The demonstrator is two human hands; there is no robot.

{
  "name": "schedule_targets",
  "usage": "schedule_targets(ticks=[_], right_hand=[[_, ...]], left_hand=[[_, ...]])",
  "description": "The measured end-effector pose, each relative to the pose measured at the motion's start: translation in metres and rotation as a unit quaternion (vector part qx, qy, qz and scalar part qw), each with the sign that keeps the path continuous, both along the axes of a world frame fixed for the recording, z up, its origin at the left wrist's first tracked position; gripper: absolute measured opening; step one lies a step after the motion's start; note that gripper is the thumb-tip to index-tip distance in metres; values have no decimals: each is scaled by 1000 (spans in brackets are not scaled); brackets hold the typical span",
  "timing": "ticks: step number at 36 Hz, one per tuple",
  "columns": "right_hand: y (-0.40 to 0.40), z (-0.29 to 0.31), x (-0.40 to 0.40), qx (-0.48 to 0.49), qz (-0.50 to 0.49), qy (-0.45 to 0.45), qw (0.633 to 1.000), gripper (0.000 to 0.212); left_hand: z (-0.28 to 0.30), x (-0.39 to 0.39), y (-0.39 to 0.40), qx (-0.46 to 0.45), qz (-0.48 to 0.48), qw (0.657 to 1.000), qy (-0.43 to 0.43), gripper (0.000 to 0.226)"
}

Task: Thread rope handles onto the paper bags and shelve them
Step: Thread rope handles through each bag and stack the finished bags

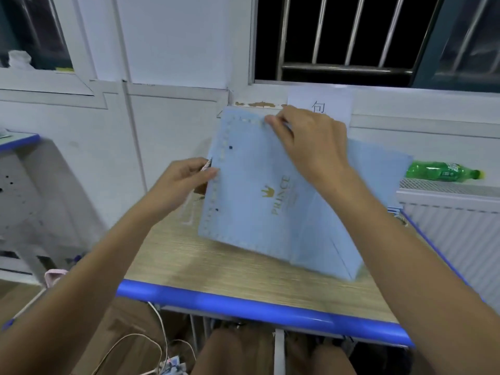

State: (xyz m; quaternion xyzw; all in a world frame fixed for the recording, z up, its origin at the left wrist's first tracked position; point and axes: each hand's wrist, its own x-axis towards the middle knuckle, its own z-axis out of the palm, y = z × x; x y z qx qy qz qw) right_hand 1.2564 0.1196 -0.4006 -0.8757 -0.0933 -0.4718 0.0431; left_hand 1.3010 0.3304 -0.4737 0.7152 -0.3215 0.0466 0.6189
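Pale blue paper bag (pixel 259 190) tilted up on the table (pixel 216 266). Right hand (pixel 311 142) pinches the bag's top edge, left hand (pixel 186 177) pinches its left edge, fingers (pixel 209 173) pressed together. Green bottle (pixel 441 171) lies off the bag's right.

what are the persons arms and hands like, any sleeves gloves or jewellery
Both forearms are bare as far as the frame shows, with no sleeves in view. The left hand and right hand wear no gloves, and no rings, watch or bracelet are visible.
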Motion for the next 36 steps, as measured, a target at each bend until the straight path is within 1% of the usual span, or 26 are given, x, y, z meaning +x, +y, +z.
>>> schedule_targets(ticks=[2,4,5,7,9,10,12,14,16,17,19,20,21,23,26,28,30,32,33,36], right_hand=[[-9,4,1,22,6,63,998,40],[-11,-3,6,43,0,116,992,39],[-13,-11,10,57,-3,150,987,39],[-17,-37,22,89,-17,233,968,37],[-24,-67,31,133,-14,319,938,38],[-28,-81,33,161,-1,359,919,40],[-38,-108,37,207,13,420,883,42],[-49,-130,37,221,-3,444,868,39],[-57,-142,36,231,-28,446,864,31],[-60,-144,35,240,-34,432,868,30],[-60,-145,32,231,-27,381,895,27],[-60,-144,29,209,-18,353,912,24],[-59,-143,27,187,-14,333,924,23],[-63,-145,26,150,-15,312,938,25],[-71,-152,27,116,-34,311,943,27],[-73,-156,24,76,-59,308,946,29],[-74,-159,20,45,-78,308,947,30],[-77,-159,18,74,-72,299,949,27],[-80,-157,18,104,-66,292,948,24],[-96,-147,21,176,-77,290,937,20]], left_hand=[[8,-3,6,15,-57,997,44,22],[11,-5,10,73,-98,987,104,27],[10,-2,12,114,-92,981,126,27],[7,10,13,201,-35,966,160,29],[1,24,11,284,2,942,178,29],[-1,31,10,309,12,932,186,26],[-4,43,6,322,34,924,202,18],[-6,54,4,283,64,931,221,16],[-8,62,1,182,75,943,270,18],[-9,64,-3,119,69,945,296,16],[-12,65,-15,17,59,945,320,11],[-15,66,-21,-3,62,947,315,7],[-20,68,-28,-2,75,951,300,5],[-30,70,-38,49,115,959,254,10],[-45,68,-49,128,162,958,198,15],[-54,67,-56,172,201,951,158,17],[-61,61,-58,260,259,926,87,18],[-66,57,-57,315,283,906,21,18],[-67,54,-57,321,279,905,0,19],[-68,44,-62,307,233,922,-43,20]])
